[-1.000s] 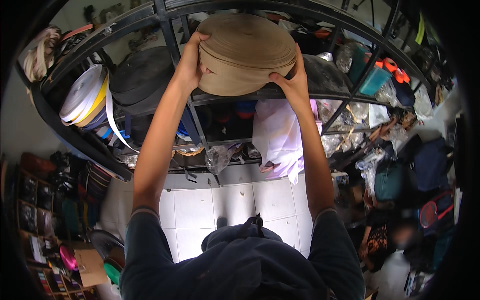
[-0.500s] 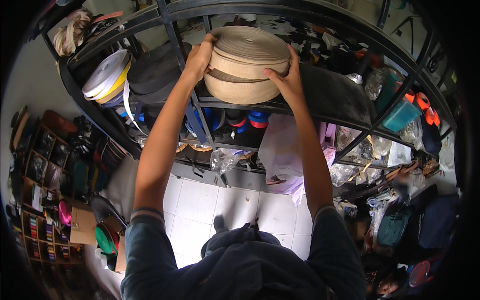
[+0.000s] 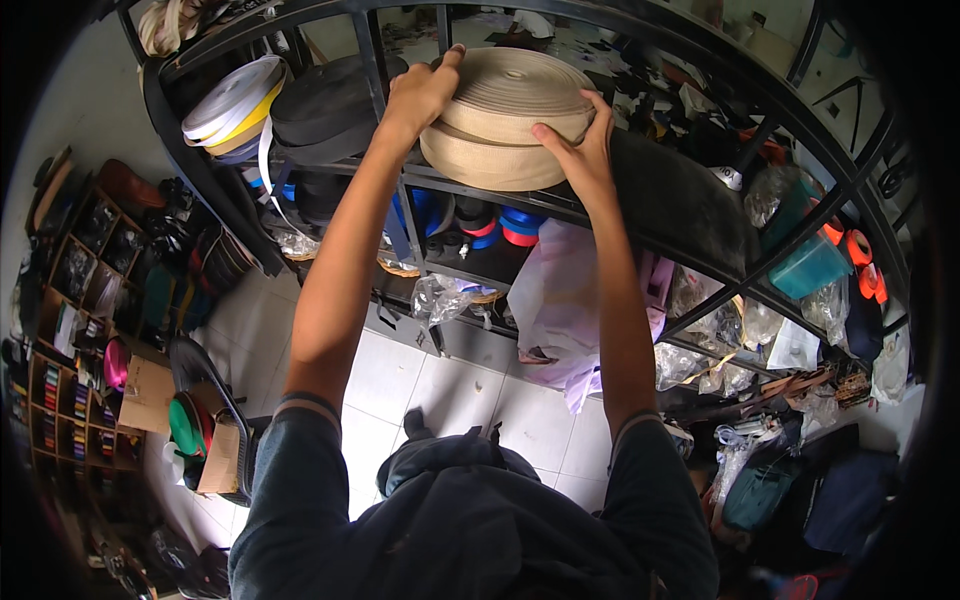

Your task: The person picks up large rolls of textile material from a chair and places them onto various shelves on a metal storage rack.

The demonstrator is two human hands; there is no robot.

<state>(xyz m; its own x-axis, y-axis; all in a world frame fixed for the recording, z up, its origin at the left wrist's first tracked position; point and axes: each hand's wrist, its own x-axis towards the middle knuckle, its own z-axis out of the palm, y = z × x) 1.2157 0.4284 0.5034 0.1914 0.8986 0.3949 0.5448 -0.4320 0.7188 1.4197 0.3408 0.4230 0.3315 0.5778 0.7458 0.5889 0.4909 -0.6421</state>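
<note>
Two thick rolls of beige webbing are stacked on a black metal shelf. My left hand point(image 3: 422, 95) is bent against the left rim of the upper roll point(image 3: 515, 78), with its fingers at the rim's far side. On the right, my right hand point(image 3: 585, 150) grips that same roll, thumb on its front face and fingers round its edge. Beneath it lies the lower roll point(image 3: 490, 163), flat on the shelf and shifted slightly left of the upper one.
Left of the rolls stand black webbing rolls point(image 3: 325, 110) and a white-and-yellow stack point(image 3: 235, 100). Uprights of the black rack point(image 3: 370, 60) frame the shelf. Below hang a pale plastic bag point(image 3: 555, 290) and blue and red rolls point(image 3: 520, 225). A teal bin point(image 3: 808, 265) sits at right.
The gap between the two rolls has narrowed as the upper one came down onto the lower. My left hand has moved up along the rim, its thumb no longer under it. The view has shifted.
</note>
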